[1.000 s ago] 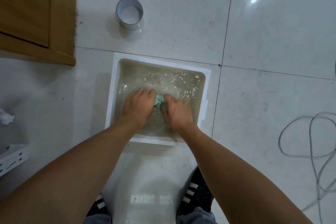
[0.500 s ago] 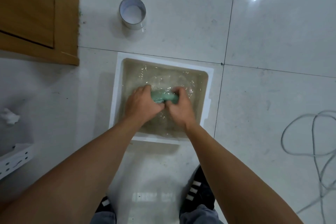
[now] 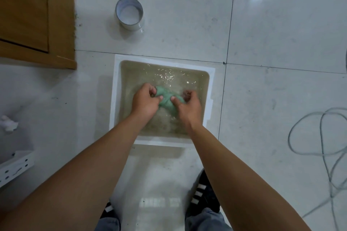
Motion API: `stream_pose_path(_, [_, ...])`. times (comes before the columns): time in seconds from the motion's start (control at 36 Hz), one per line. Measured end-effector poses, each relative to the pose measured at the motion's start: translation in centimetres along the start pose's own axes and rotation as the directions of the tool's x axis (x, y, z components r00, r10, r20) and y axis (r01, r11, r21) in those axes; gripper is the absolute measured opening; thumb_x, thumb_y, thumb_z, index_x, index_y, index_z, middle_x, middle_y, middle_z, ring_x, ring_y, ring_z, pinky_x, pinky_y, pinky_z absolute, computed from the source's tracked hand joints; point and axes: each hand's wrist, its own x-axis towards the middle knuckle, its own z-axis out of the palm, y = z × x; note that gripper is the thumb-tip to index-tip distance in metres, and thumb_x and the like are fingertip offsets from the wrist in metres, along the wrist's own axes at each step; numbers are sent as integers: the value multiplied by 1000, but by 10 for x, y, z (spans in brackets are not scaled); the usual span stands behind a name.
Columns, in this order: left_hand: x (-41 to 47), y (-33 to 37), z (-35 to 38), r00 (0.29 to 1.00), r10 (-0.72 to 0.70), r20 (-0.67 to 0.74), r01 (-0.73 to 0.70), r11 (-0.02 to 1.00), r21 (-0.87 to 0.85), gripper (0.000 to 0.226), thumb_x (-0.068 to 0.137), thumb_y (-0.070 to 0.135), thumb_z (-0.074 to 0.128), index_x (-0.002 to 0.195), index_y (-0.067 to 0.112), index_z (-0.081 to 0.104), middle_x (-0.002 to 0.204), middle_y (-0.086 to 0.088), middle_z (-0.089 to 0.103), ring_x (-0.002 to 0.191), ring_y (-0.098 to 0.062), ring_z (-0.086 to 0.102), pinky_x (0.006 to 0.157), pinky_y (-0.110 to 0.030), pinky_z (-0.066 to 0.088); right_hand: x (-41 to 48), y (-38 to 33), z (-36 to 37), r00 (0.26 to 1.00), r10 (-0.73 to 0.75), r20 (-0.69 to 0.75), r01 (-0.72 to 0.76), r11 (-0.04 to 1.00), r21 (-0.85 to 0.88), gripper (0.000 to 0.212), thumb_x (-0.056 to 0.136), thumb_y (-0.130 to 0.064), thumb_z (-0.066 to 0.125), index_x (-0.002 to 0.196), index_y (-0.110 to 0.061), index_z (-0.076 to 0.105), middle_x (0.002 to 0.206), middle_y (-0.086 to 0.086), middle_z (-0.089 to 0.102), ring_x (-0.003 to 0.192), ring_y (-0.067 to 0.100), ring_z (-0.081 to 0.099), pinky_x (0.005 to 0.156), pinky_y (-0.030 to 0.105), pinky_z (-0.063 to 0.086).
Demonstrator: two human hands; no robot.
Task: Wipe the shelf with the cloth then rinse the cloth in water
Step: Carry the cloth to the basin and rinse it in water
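Cloth pulled open between our 2 hands, rinse under way

Against 0.5 s ago, we see the green cloth [image 3: 167, 99] no longer bunched tight between touching fists: our left hand [image 3: 145, 100] and right hand [image 3: 188, 106] have drawn apart and the cloth is stretched between them, just at the surface of the murky water [image 3: 169, 78] in the white basin [image 3: 117, 99] on the floor [image 3: 281, 33]. Each hand is closed on 1 end. We judge the wiping done and the rinse mid-scrub. The cloth's long axis runs from upper left to lower right, far end towards the left hand.
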Motion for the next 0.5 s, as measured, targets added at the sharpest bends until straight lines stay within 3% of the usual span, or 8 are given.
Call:
stream_pose_path(0.06, [-1, 1, 1, 999, 37, -36, -37, 999, -13, 35, 86, 6, 75, 77, 24, 46, 82, 5, 57, 74, -18, 54, 68, -28, 41, -1, -3, -3, 992, 113, 65, -122, 978, 168, 41, 77, -33, 84, 105, -14, 62, 100, 2, 70, 91, 19, 69, 79, 32, 56])
stream_pose_path(0.11, [-4, 3, 0, 995, 58, -80, -57, 998, 11, 25, 90, 9, 72, 87, 18, 49, 82, 5, 56, 69, -15, 53, 62, -27, 42, -3, -3, -6, 962, 165, 219, -231, 918, 322, 34, 77, -26, 86, 102, -14, 67, 96, 9, 75, 85, 26, 73, 74, 39, 61])
stream_pose_path(0.19, [-8, 3, -2, 988, 100, -115, -96, 994, 45, 23, 93, 15, 71, 101, 14, 50, 94, -2, 64, 80, -24, 61, 71, -34, 50, -7, -1, -11, 920, 151, 362, -277, 903, 328, 31, 79, -10, 82, 107, -7, 70, 99, 14, 76, 81, 26, 72, 74, 44, 61])
stream_pose_path(0.28, [-10, -2, -4, 985, 124, -120, -119, 992, 49, 25, 94, 18, 70, 102, 17, 47, 102, -3, 67, 88, -28, 67, 77, -41, 57, -7, 4, -13, 953, 111, 283, -191, 942, 276, 21, 83, -15, 79, 100, -11, 67, 90, 5, 75, 75, 17, 72, 65, 31, 57])
stream_pose_path(0.39, [-13, -5, -4, 981, 129, -142, -127, 992, 21, 26, 93, 20, 73, 103, 18, 49, 101, 0, 65, 88, -26, 67, 73, -37, 57, -4, 6, -9, 987, 29, 160, -82, 940, 332, 15, 89, -21, 73, 100, -15, 65, 97, 4, 74, 87, 18, 72, 77, 37, 60])
stream_pose_path(0.44, [-13, -6, -3, 982, 131, -139, -133, 991, -3, 25, 93, 19, 72, 103, 17, 50, 100, -3, 64, 84, -25, 67, 66, -32, 56, -4, 4, -6, 996, -15, 88, -5, 976, 217, 15, 92, -26, 70, 101, -16, 63, 94, -1, 72, 86, 14, 71, 75, 33, 58])
stream_pose_path(0.5, [-13, -6, -2, 981, 138, -138, -142, 990, -18, 24, 93, 18, 73, 102, 17, 50, 100, -8, 64, 85, -27, 66, 66, -35, 57, -2, 0, -5, 995, -99, 31, 99, 995, -9, 20, 93, -36, 66, 104, -21, 59, 93, -6, 69, 84, 12, 66, 72, 30, 53])
